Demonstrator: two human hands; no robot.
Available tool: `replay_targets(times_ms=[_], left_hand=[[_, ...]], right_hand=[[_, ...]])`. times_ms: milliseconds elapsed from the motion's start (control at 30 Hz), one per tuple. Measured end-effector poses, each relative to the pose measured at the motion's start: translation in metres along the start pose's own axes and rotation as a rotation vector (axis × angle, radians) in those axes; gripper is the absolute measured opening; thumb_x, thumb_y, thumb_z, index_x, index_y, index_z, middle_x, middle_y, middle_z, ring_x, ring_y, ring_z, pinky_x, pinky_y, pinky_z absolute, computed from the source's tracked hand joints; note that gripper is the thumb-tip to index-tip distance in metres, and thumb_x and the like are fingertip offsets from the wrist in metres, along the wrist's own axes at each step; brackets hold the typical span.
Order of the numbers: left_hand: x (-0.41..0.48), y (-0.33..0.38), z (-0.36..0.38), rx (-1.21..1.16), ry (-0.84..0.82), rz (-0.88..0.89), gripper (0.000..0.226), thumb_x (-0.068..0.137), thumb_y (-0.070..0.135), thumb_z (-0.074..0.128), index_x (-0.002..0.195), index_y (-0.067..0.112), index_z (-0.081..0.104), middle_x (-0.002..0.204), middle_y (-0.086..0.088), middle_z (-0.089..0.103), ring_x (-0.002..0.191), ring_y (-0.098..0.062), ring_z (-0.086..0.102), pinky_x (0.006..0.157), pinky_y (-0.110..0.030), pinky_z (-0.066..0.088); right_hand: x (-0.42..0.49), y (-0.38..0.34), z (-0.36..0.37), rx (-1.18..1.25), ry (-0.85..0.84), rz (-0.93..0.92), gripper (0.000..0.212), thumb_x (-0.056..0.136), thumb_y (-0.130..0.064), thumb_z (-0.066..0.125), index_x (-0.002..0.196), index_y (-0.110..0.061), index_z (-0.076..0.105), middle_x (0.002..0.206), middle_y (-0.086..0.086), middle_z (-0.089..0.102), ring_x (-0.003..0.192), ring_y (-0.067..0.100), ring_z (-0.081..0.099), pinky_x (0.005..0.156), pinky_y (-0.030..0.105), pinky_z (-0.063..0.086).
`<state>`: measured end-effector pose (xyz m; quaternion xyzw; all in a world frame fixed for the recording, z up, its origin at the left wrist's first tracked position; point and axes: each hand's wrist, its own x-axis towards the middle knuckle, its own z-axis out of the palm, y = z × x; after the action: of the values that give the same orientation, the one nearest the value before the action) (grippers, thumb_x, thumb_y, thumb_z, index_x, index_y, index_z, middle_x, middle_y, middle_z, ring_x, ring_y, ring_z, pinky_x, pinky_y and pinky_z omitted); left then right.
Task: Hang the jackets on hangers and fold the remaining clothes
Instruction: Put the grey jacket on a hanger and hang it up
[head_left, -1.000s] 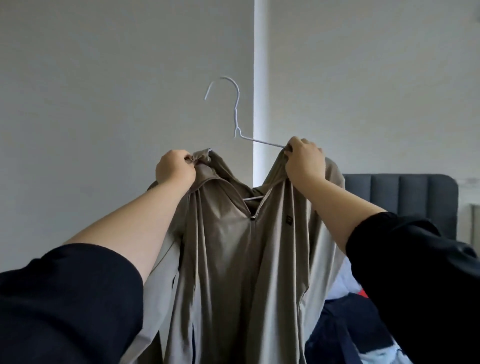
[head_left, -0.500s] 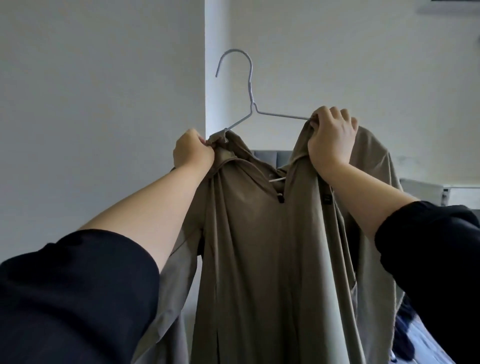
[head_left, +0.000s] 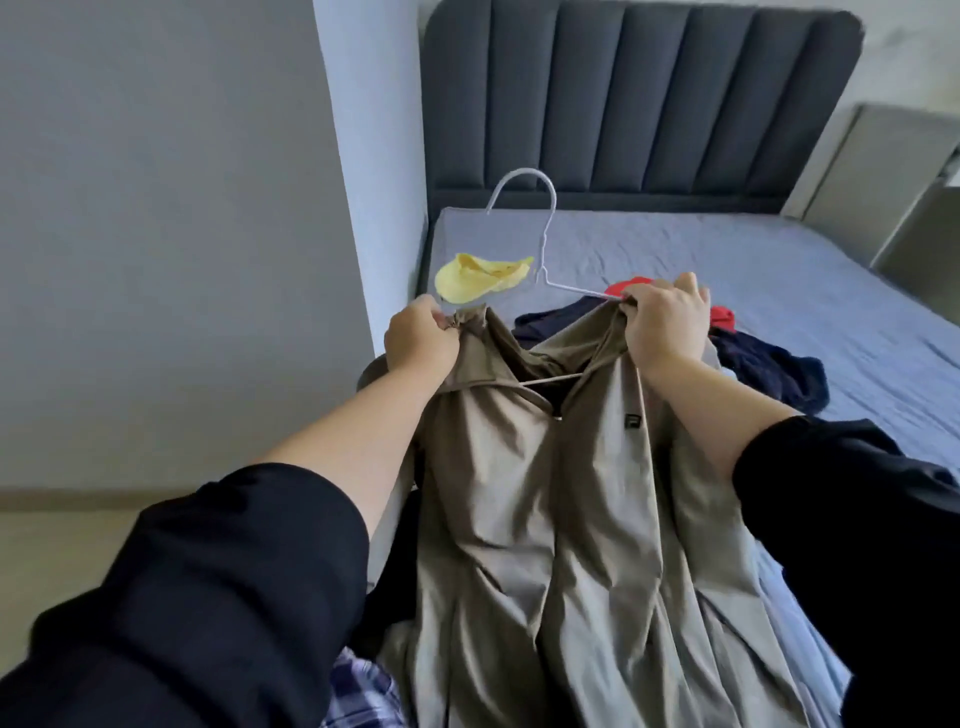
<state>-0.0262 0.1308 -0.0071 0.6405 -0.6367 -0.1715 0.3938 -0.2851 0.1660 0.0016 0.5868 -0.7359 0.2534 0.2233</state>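
Hanging jacket (head_left: 545, 493) on hanger (head_left: 544, 244).
Left hand (head_left: 421, 340) pinches collar; right hand (head_left: 665, 327) grips shoulder and hanger arm.

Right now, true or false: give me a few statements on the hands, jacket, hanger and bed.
1. The left hand and right hand both grip the jacket at its top. True.
2. The hanger hook is on a rail. False: it sticks up free, over the bed.
3. A yellow garment lies on the bed. True.
4. The jacket is navy. False: it is tan; navy clothes lie on the bed.
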Motion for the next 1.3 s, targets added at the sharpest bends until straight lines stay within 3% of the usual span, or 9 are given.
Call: replay_targets(times_ms=[200, 367, 500, 767, 867, 967, 1033, 1133, 1300], left_hand=[[0.013, -0.036, 0.055, 0.221, 0.029, 0.181, 0.017, 0.084, 0.014, 0.065, 0.1, 0.013, 0.062, 0.122, -0.007, 0.053, 0.12, -0.028, 0.042, 0.094, -0.036, 0.036], [-0.027, -0.066, 0.097, 0.136, -0.082, 0.539, 0.004, 0.078, 0.006, 0.057, 0.081, 0.008, 0.056, 0.085, -0.011, 0.057, 0.084, -0.033, 0.053, 0.068, -0.038, 0.04], [-0.067, -0.098, 0.145, 0.277, -0.592, 0.388, 0.034, 0.092, 0.021, 0.049, 0.125, 0.014, 0.054, 0.127, -0.006, 0.056, 0.122, -0.027, 0.044, 0.097, -0.037, 0.039], [-0.056, -0.121, 0.157, 0.064, -0.67, 0.138, 0.058, 0.095, 0.018, 0.049, 0.148, 0.014, 0.028, 0.156, -0.007, 0.022, 0.145, -0.021, 0.016, 0.116, -0.037, 0.019], [-0.048, -0.13, 0.158, 0.089, -0.693, 0.11, 0.058, 0.094, 0.017, 0.049, 0.148, 0.012, 0.028, 0.156, -0.009, 0.021, 0.145, -0.021, 0.015, 0.116, -0.036, 0.019], [-0.048, -0.137, 0.161, 0.136, -0.713, 0.092, 0.058, 0.093, 0.016, 0.048, 0.147, 0.012, 0.03, 0.156, -0.011, 0.021, 0.145, -0.023, 0.016, 0.116, -0.034, 0.018], [-0.05, -0.142, 0.163, 0.165, -0.728, 0.088, 0.057, 0.093, 0.018, 0.048, 0.147, 0.012, 0.03, 0.156, -0.011, 0.021, 0.144, -0.023, 0.016, 0.116, -0.035, 0.019], [-0.055, -0.147, 0.165, 0.168, -0.736, 0.065, 0.056, 0.092, 0.018, 0.048, 0.146, 0.014, 0.033, 0.156, -0.009, 0.022, 0.144, -0.022, 0.017, 0.116, -0.034, 0.019], [-0.064, -0.142, 0.165, 0.178, -0.617, 0.112, 0.044, 0.088, 0.025, 0.057, 0.131, 0.017, 0.052, 0.135, -0.006, 0.045, 0.13, -0.025, 0.036, 0.104, -0.034, 0.031]], right_hand=[[-0.013, -0.007, 0.068, 0.164, -0.15, 0.225, 0.022, 0.094, -0.014, 0.046, 0.106, -0.008, 0.064, 0.107, 0.016, 0.057, 0.092, 0.039, 0.056, 0.071, 0.037, 0.04], [-0.023, -0.005, 0.101, 0.18, -0.246, 0.309, 0.026, 0.096, -0.015, 0.043, 0.113, -0.007, 0.06, 0.115, 0.016, 0.05, 0.093, 0.039, 0.055, 0.071, 0.036, 0.039], [-0.033, -0.004, 0.119, 0.306, -0.285, 0.382, 0.048, 0.096, -0.017, 0.047, 0.142, -0.01, 0.037, 0.147, 0.012, 0.031, 0.118, 0.036, 0.049, 0.093, 0.039, 0.041], [-0.022, -0.019, 0.135, 0.493, -0.287, 0.423, 0.06, 0.098, -0.02, 0.043, 0.152, -0.017, 0.016, 0.161, 0.004, 0.004, 0.141, 0.022, 0.026, 0.103, 0.034, 0.032], [-0.013, -0.029, 0.14, 0.242, -0.178, 0.424, 0.054, 0.096, -0.023, 0.042, 0.147, -0.013, 0.028, 0.157, 0.012, 0.018, 0.134, 0.033, 0.032, 0.104, 0.043, 0.03], [-0.03, -0.041, 0.148, 0.153, -0.016, 0.049, 0.028, 0.087, -0.018, 0.051, 0.111, -0.005, 0.059, 0.118, 0.019, 0.055, 0.105, 0.038, 0.051, 0.083, 0.041, 0.038], [-0.047, -0.047, 0.158, 0.247, -0.266, -0.166, 0.019, 0.088, -0.028, 0.056, 0.087, -0.008, 0.058, 0.086, 0.011, 0.058, 0.084, 0.033, 0.056, 0.067, 0.036, 0.037], [-0.068, -0.049, 0.17, 0.033, -0.838, -0.261, 0.031, 0.086, -0.046, 0.06, 0.096, -0.017, 0.055, 0.091, 0.001, 0.059, 0.088, 0.026, 0.056, 0.069, 0.033, 0.039], [-0.069, -0.045, 0.17, 0.074, -0.745, -0.168, 0.012, 0.086, -0.014, 0.056, 0.093, -0.013, 0.066, 0.1, 0.009, 0.066, 0.097, 0.032, 0.057, 0.079, 0.036, 0.046]])
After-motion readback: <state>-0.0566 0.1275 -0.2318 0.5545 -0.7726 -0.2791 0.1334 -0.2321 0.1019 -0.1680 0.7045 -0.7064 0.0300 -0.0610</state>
